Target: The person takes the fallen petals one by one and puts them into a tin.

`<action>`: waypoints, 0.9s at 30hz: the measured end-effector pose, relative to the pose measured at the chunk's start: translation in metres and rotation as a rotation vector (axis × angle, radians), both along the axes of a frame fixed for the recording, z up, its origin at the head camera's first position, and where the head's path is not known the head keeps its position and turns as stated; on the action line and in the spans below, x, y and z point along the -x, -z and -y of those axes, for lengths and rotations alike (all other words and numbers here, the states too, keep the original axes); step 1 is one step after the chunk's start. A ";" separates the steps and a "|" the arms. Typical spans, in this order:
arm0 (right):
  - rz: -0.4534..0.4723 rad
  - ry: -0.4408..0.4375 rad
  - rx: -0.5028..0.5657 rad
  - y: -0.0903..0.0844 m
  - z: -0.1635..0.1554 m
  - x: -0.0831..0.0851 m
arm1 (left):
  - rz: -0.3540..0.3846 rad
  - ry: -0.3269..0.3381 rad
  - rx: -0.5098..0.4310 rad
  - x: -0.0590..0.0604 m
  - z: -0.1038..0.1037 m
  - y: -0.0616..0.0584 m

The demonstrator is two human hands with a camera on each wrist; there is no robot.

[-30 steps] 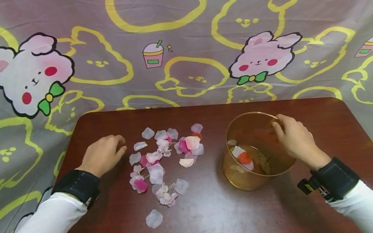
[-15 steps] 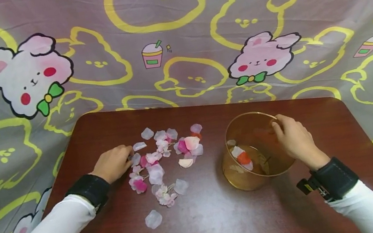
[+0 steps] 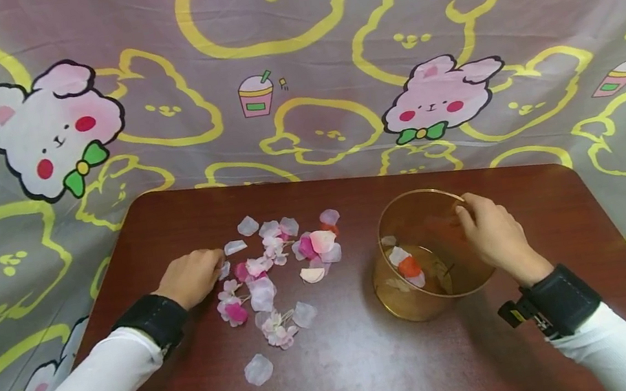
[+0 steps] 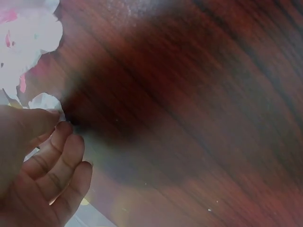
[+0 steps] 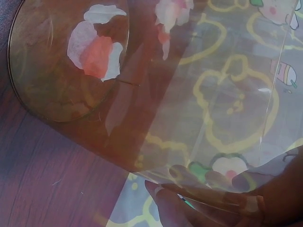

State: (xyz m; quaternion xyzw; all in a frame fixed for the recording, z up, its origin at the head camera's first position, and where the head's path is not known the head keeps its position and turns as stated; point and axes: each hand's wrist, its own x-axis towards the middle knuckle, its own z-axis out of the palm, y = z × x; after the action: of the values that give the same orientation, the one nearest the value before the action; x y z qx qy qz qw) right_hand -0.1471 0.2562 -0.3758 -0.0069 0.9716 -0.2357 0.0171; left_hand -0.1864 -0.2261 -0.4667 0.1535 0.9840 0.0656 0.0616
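My left hand (image 3: 192, 277) pinches a whitish petal (image 4: 46, 101) between thumb and forefinger, at the left edge of the scattered petals. With its thumb on one side of the wall, my right hand (image 3: 497, 234) grips the rim of a clear amber bucket (image 3: 398, 306), which stands tilted on the table. Inside lie a few petals, among them an orange petal (image 5: 98, 57) and white ones. Nearest to the left hand are another white petal (image 3: 235, 246) and a pink blossom cluster (image 3: 233, 307). Part of the pinched petal is hidden behind the fingers.
Loose white and pink petals and blossoms (image 3: 263, 293) lie over the left middle of the brown table (image 3: 346, 385). A cream petal (image 3: 313, 274) is between them and the bucket. A patterned cloth (image 3: 316, 69) hangs behind the table's far edge.
My left hand has moved right and slightly down to the white petal at the pile's left edge and now pinches it. The right hand and the bucket have stayed in place.
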 end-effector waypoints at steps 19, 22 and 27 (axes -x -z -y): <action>-0.002 0.000 0.012 0.001 0.000 -0.001 | -0.180 -0.019 -0.110 0.006 -0.003 -0.031; 0.000 -0.001 0.015 0.001 0.000 -0.001 | -0.211 -0.006 -0.138 0.009 -0.013 -0.038; 0.008 -0.006 0.022 0.000 0.000 -0.001 | -0.268 0.037 -0.193 0.010 -0.032 -0.054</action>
State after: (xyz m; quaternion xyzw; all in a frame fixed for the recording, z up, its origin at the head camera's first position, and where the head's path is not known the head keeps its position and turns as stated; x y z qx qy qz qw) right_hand -0.1464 0.2563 -0.3760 -0.0089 0.9689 -0.2463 0.0218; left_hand -0.1961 -0.1936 -0.4124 0.1840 0.9696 0.1377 -0.0839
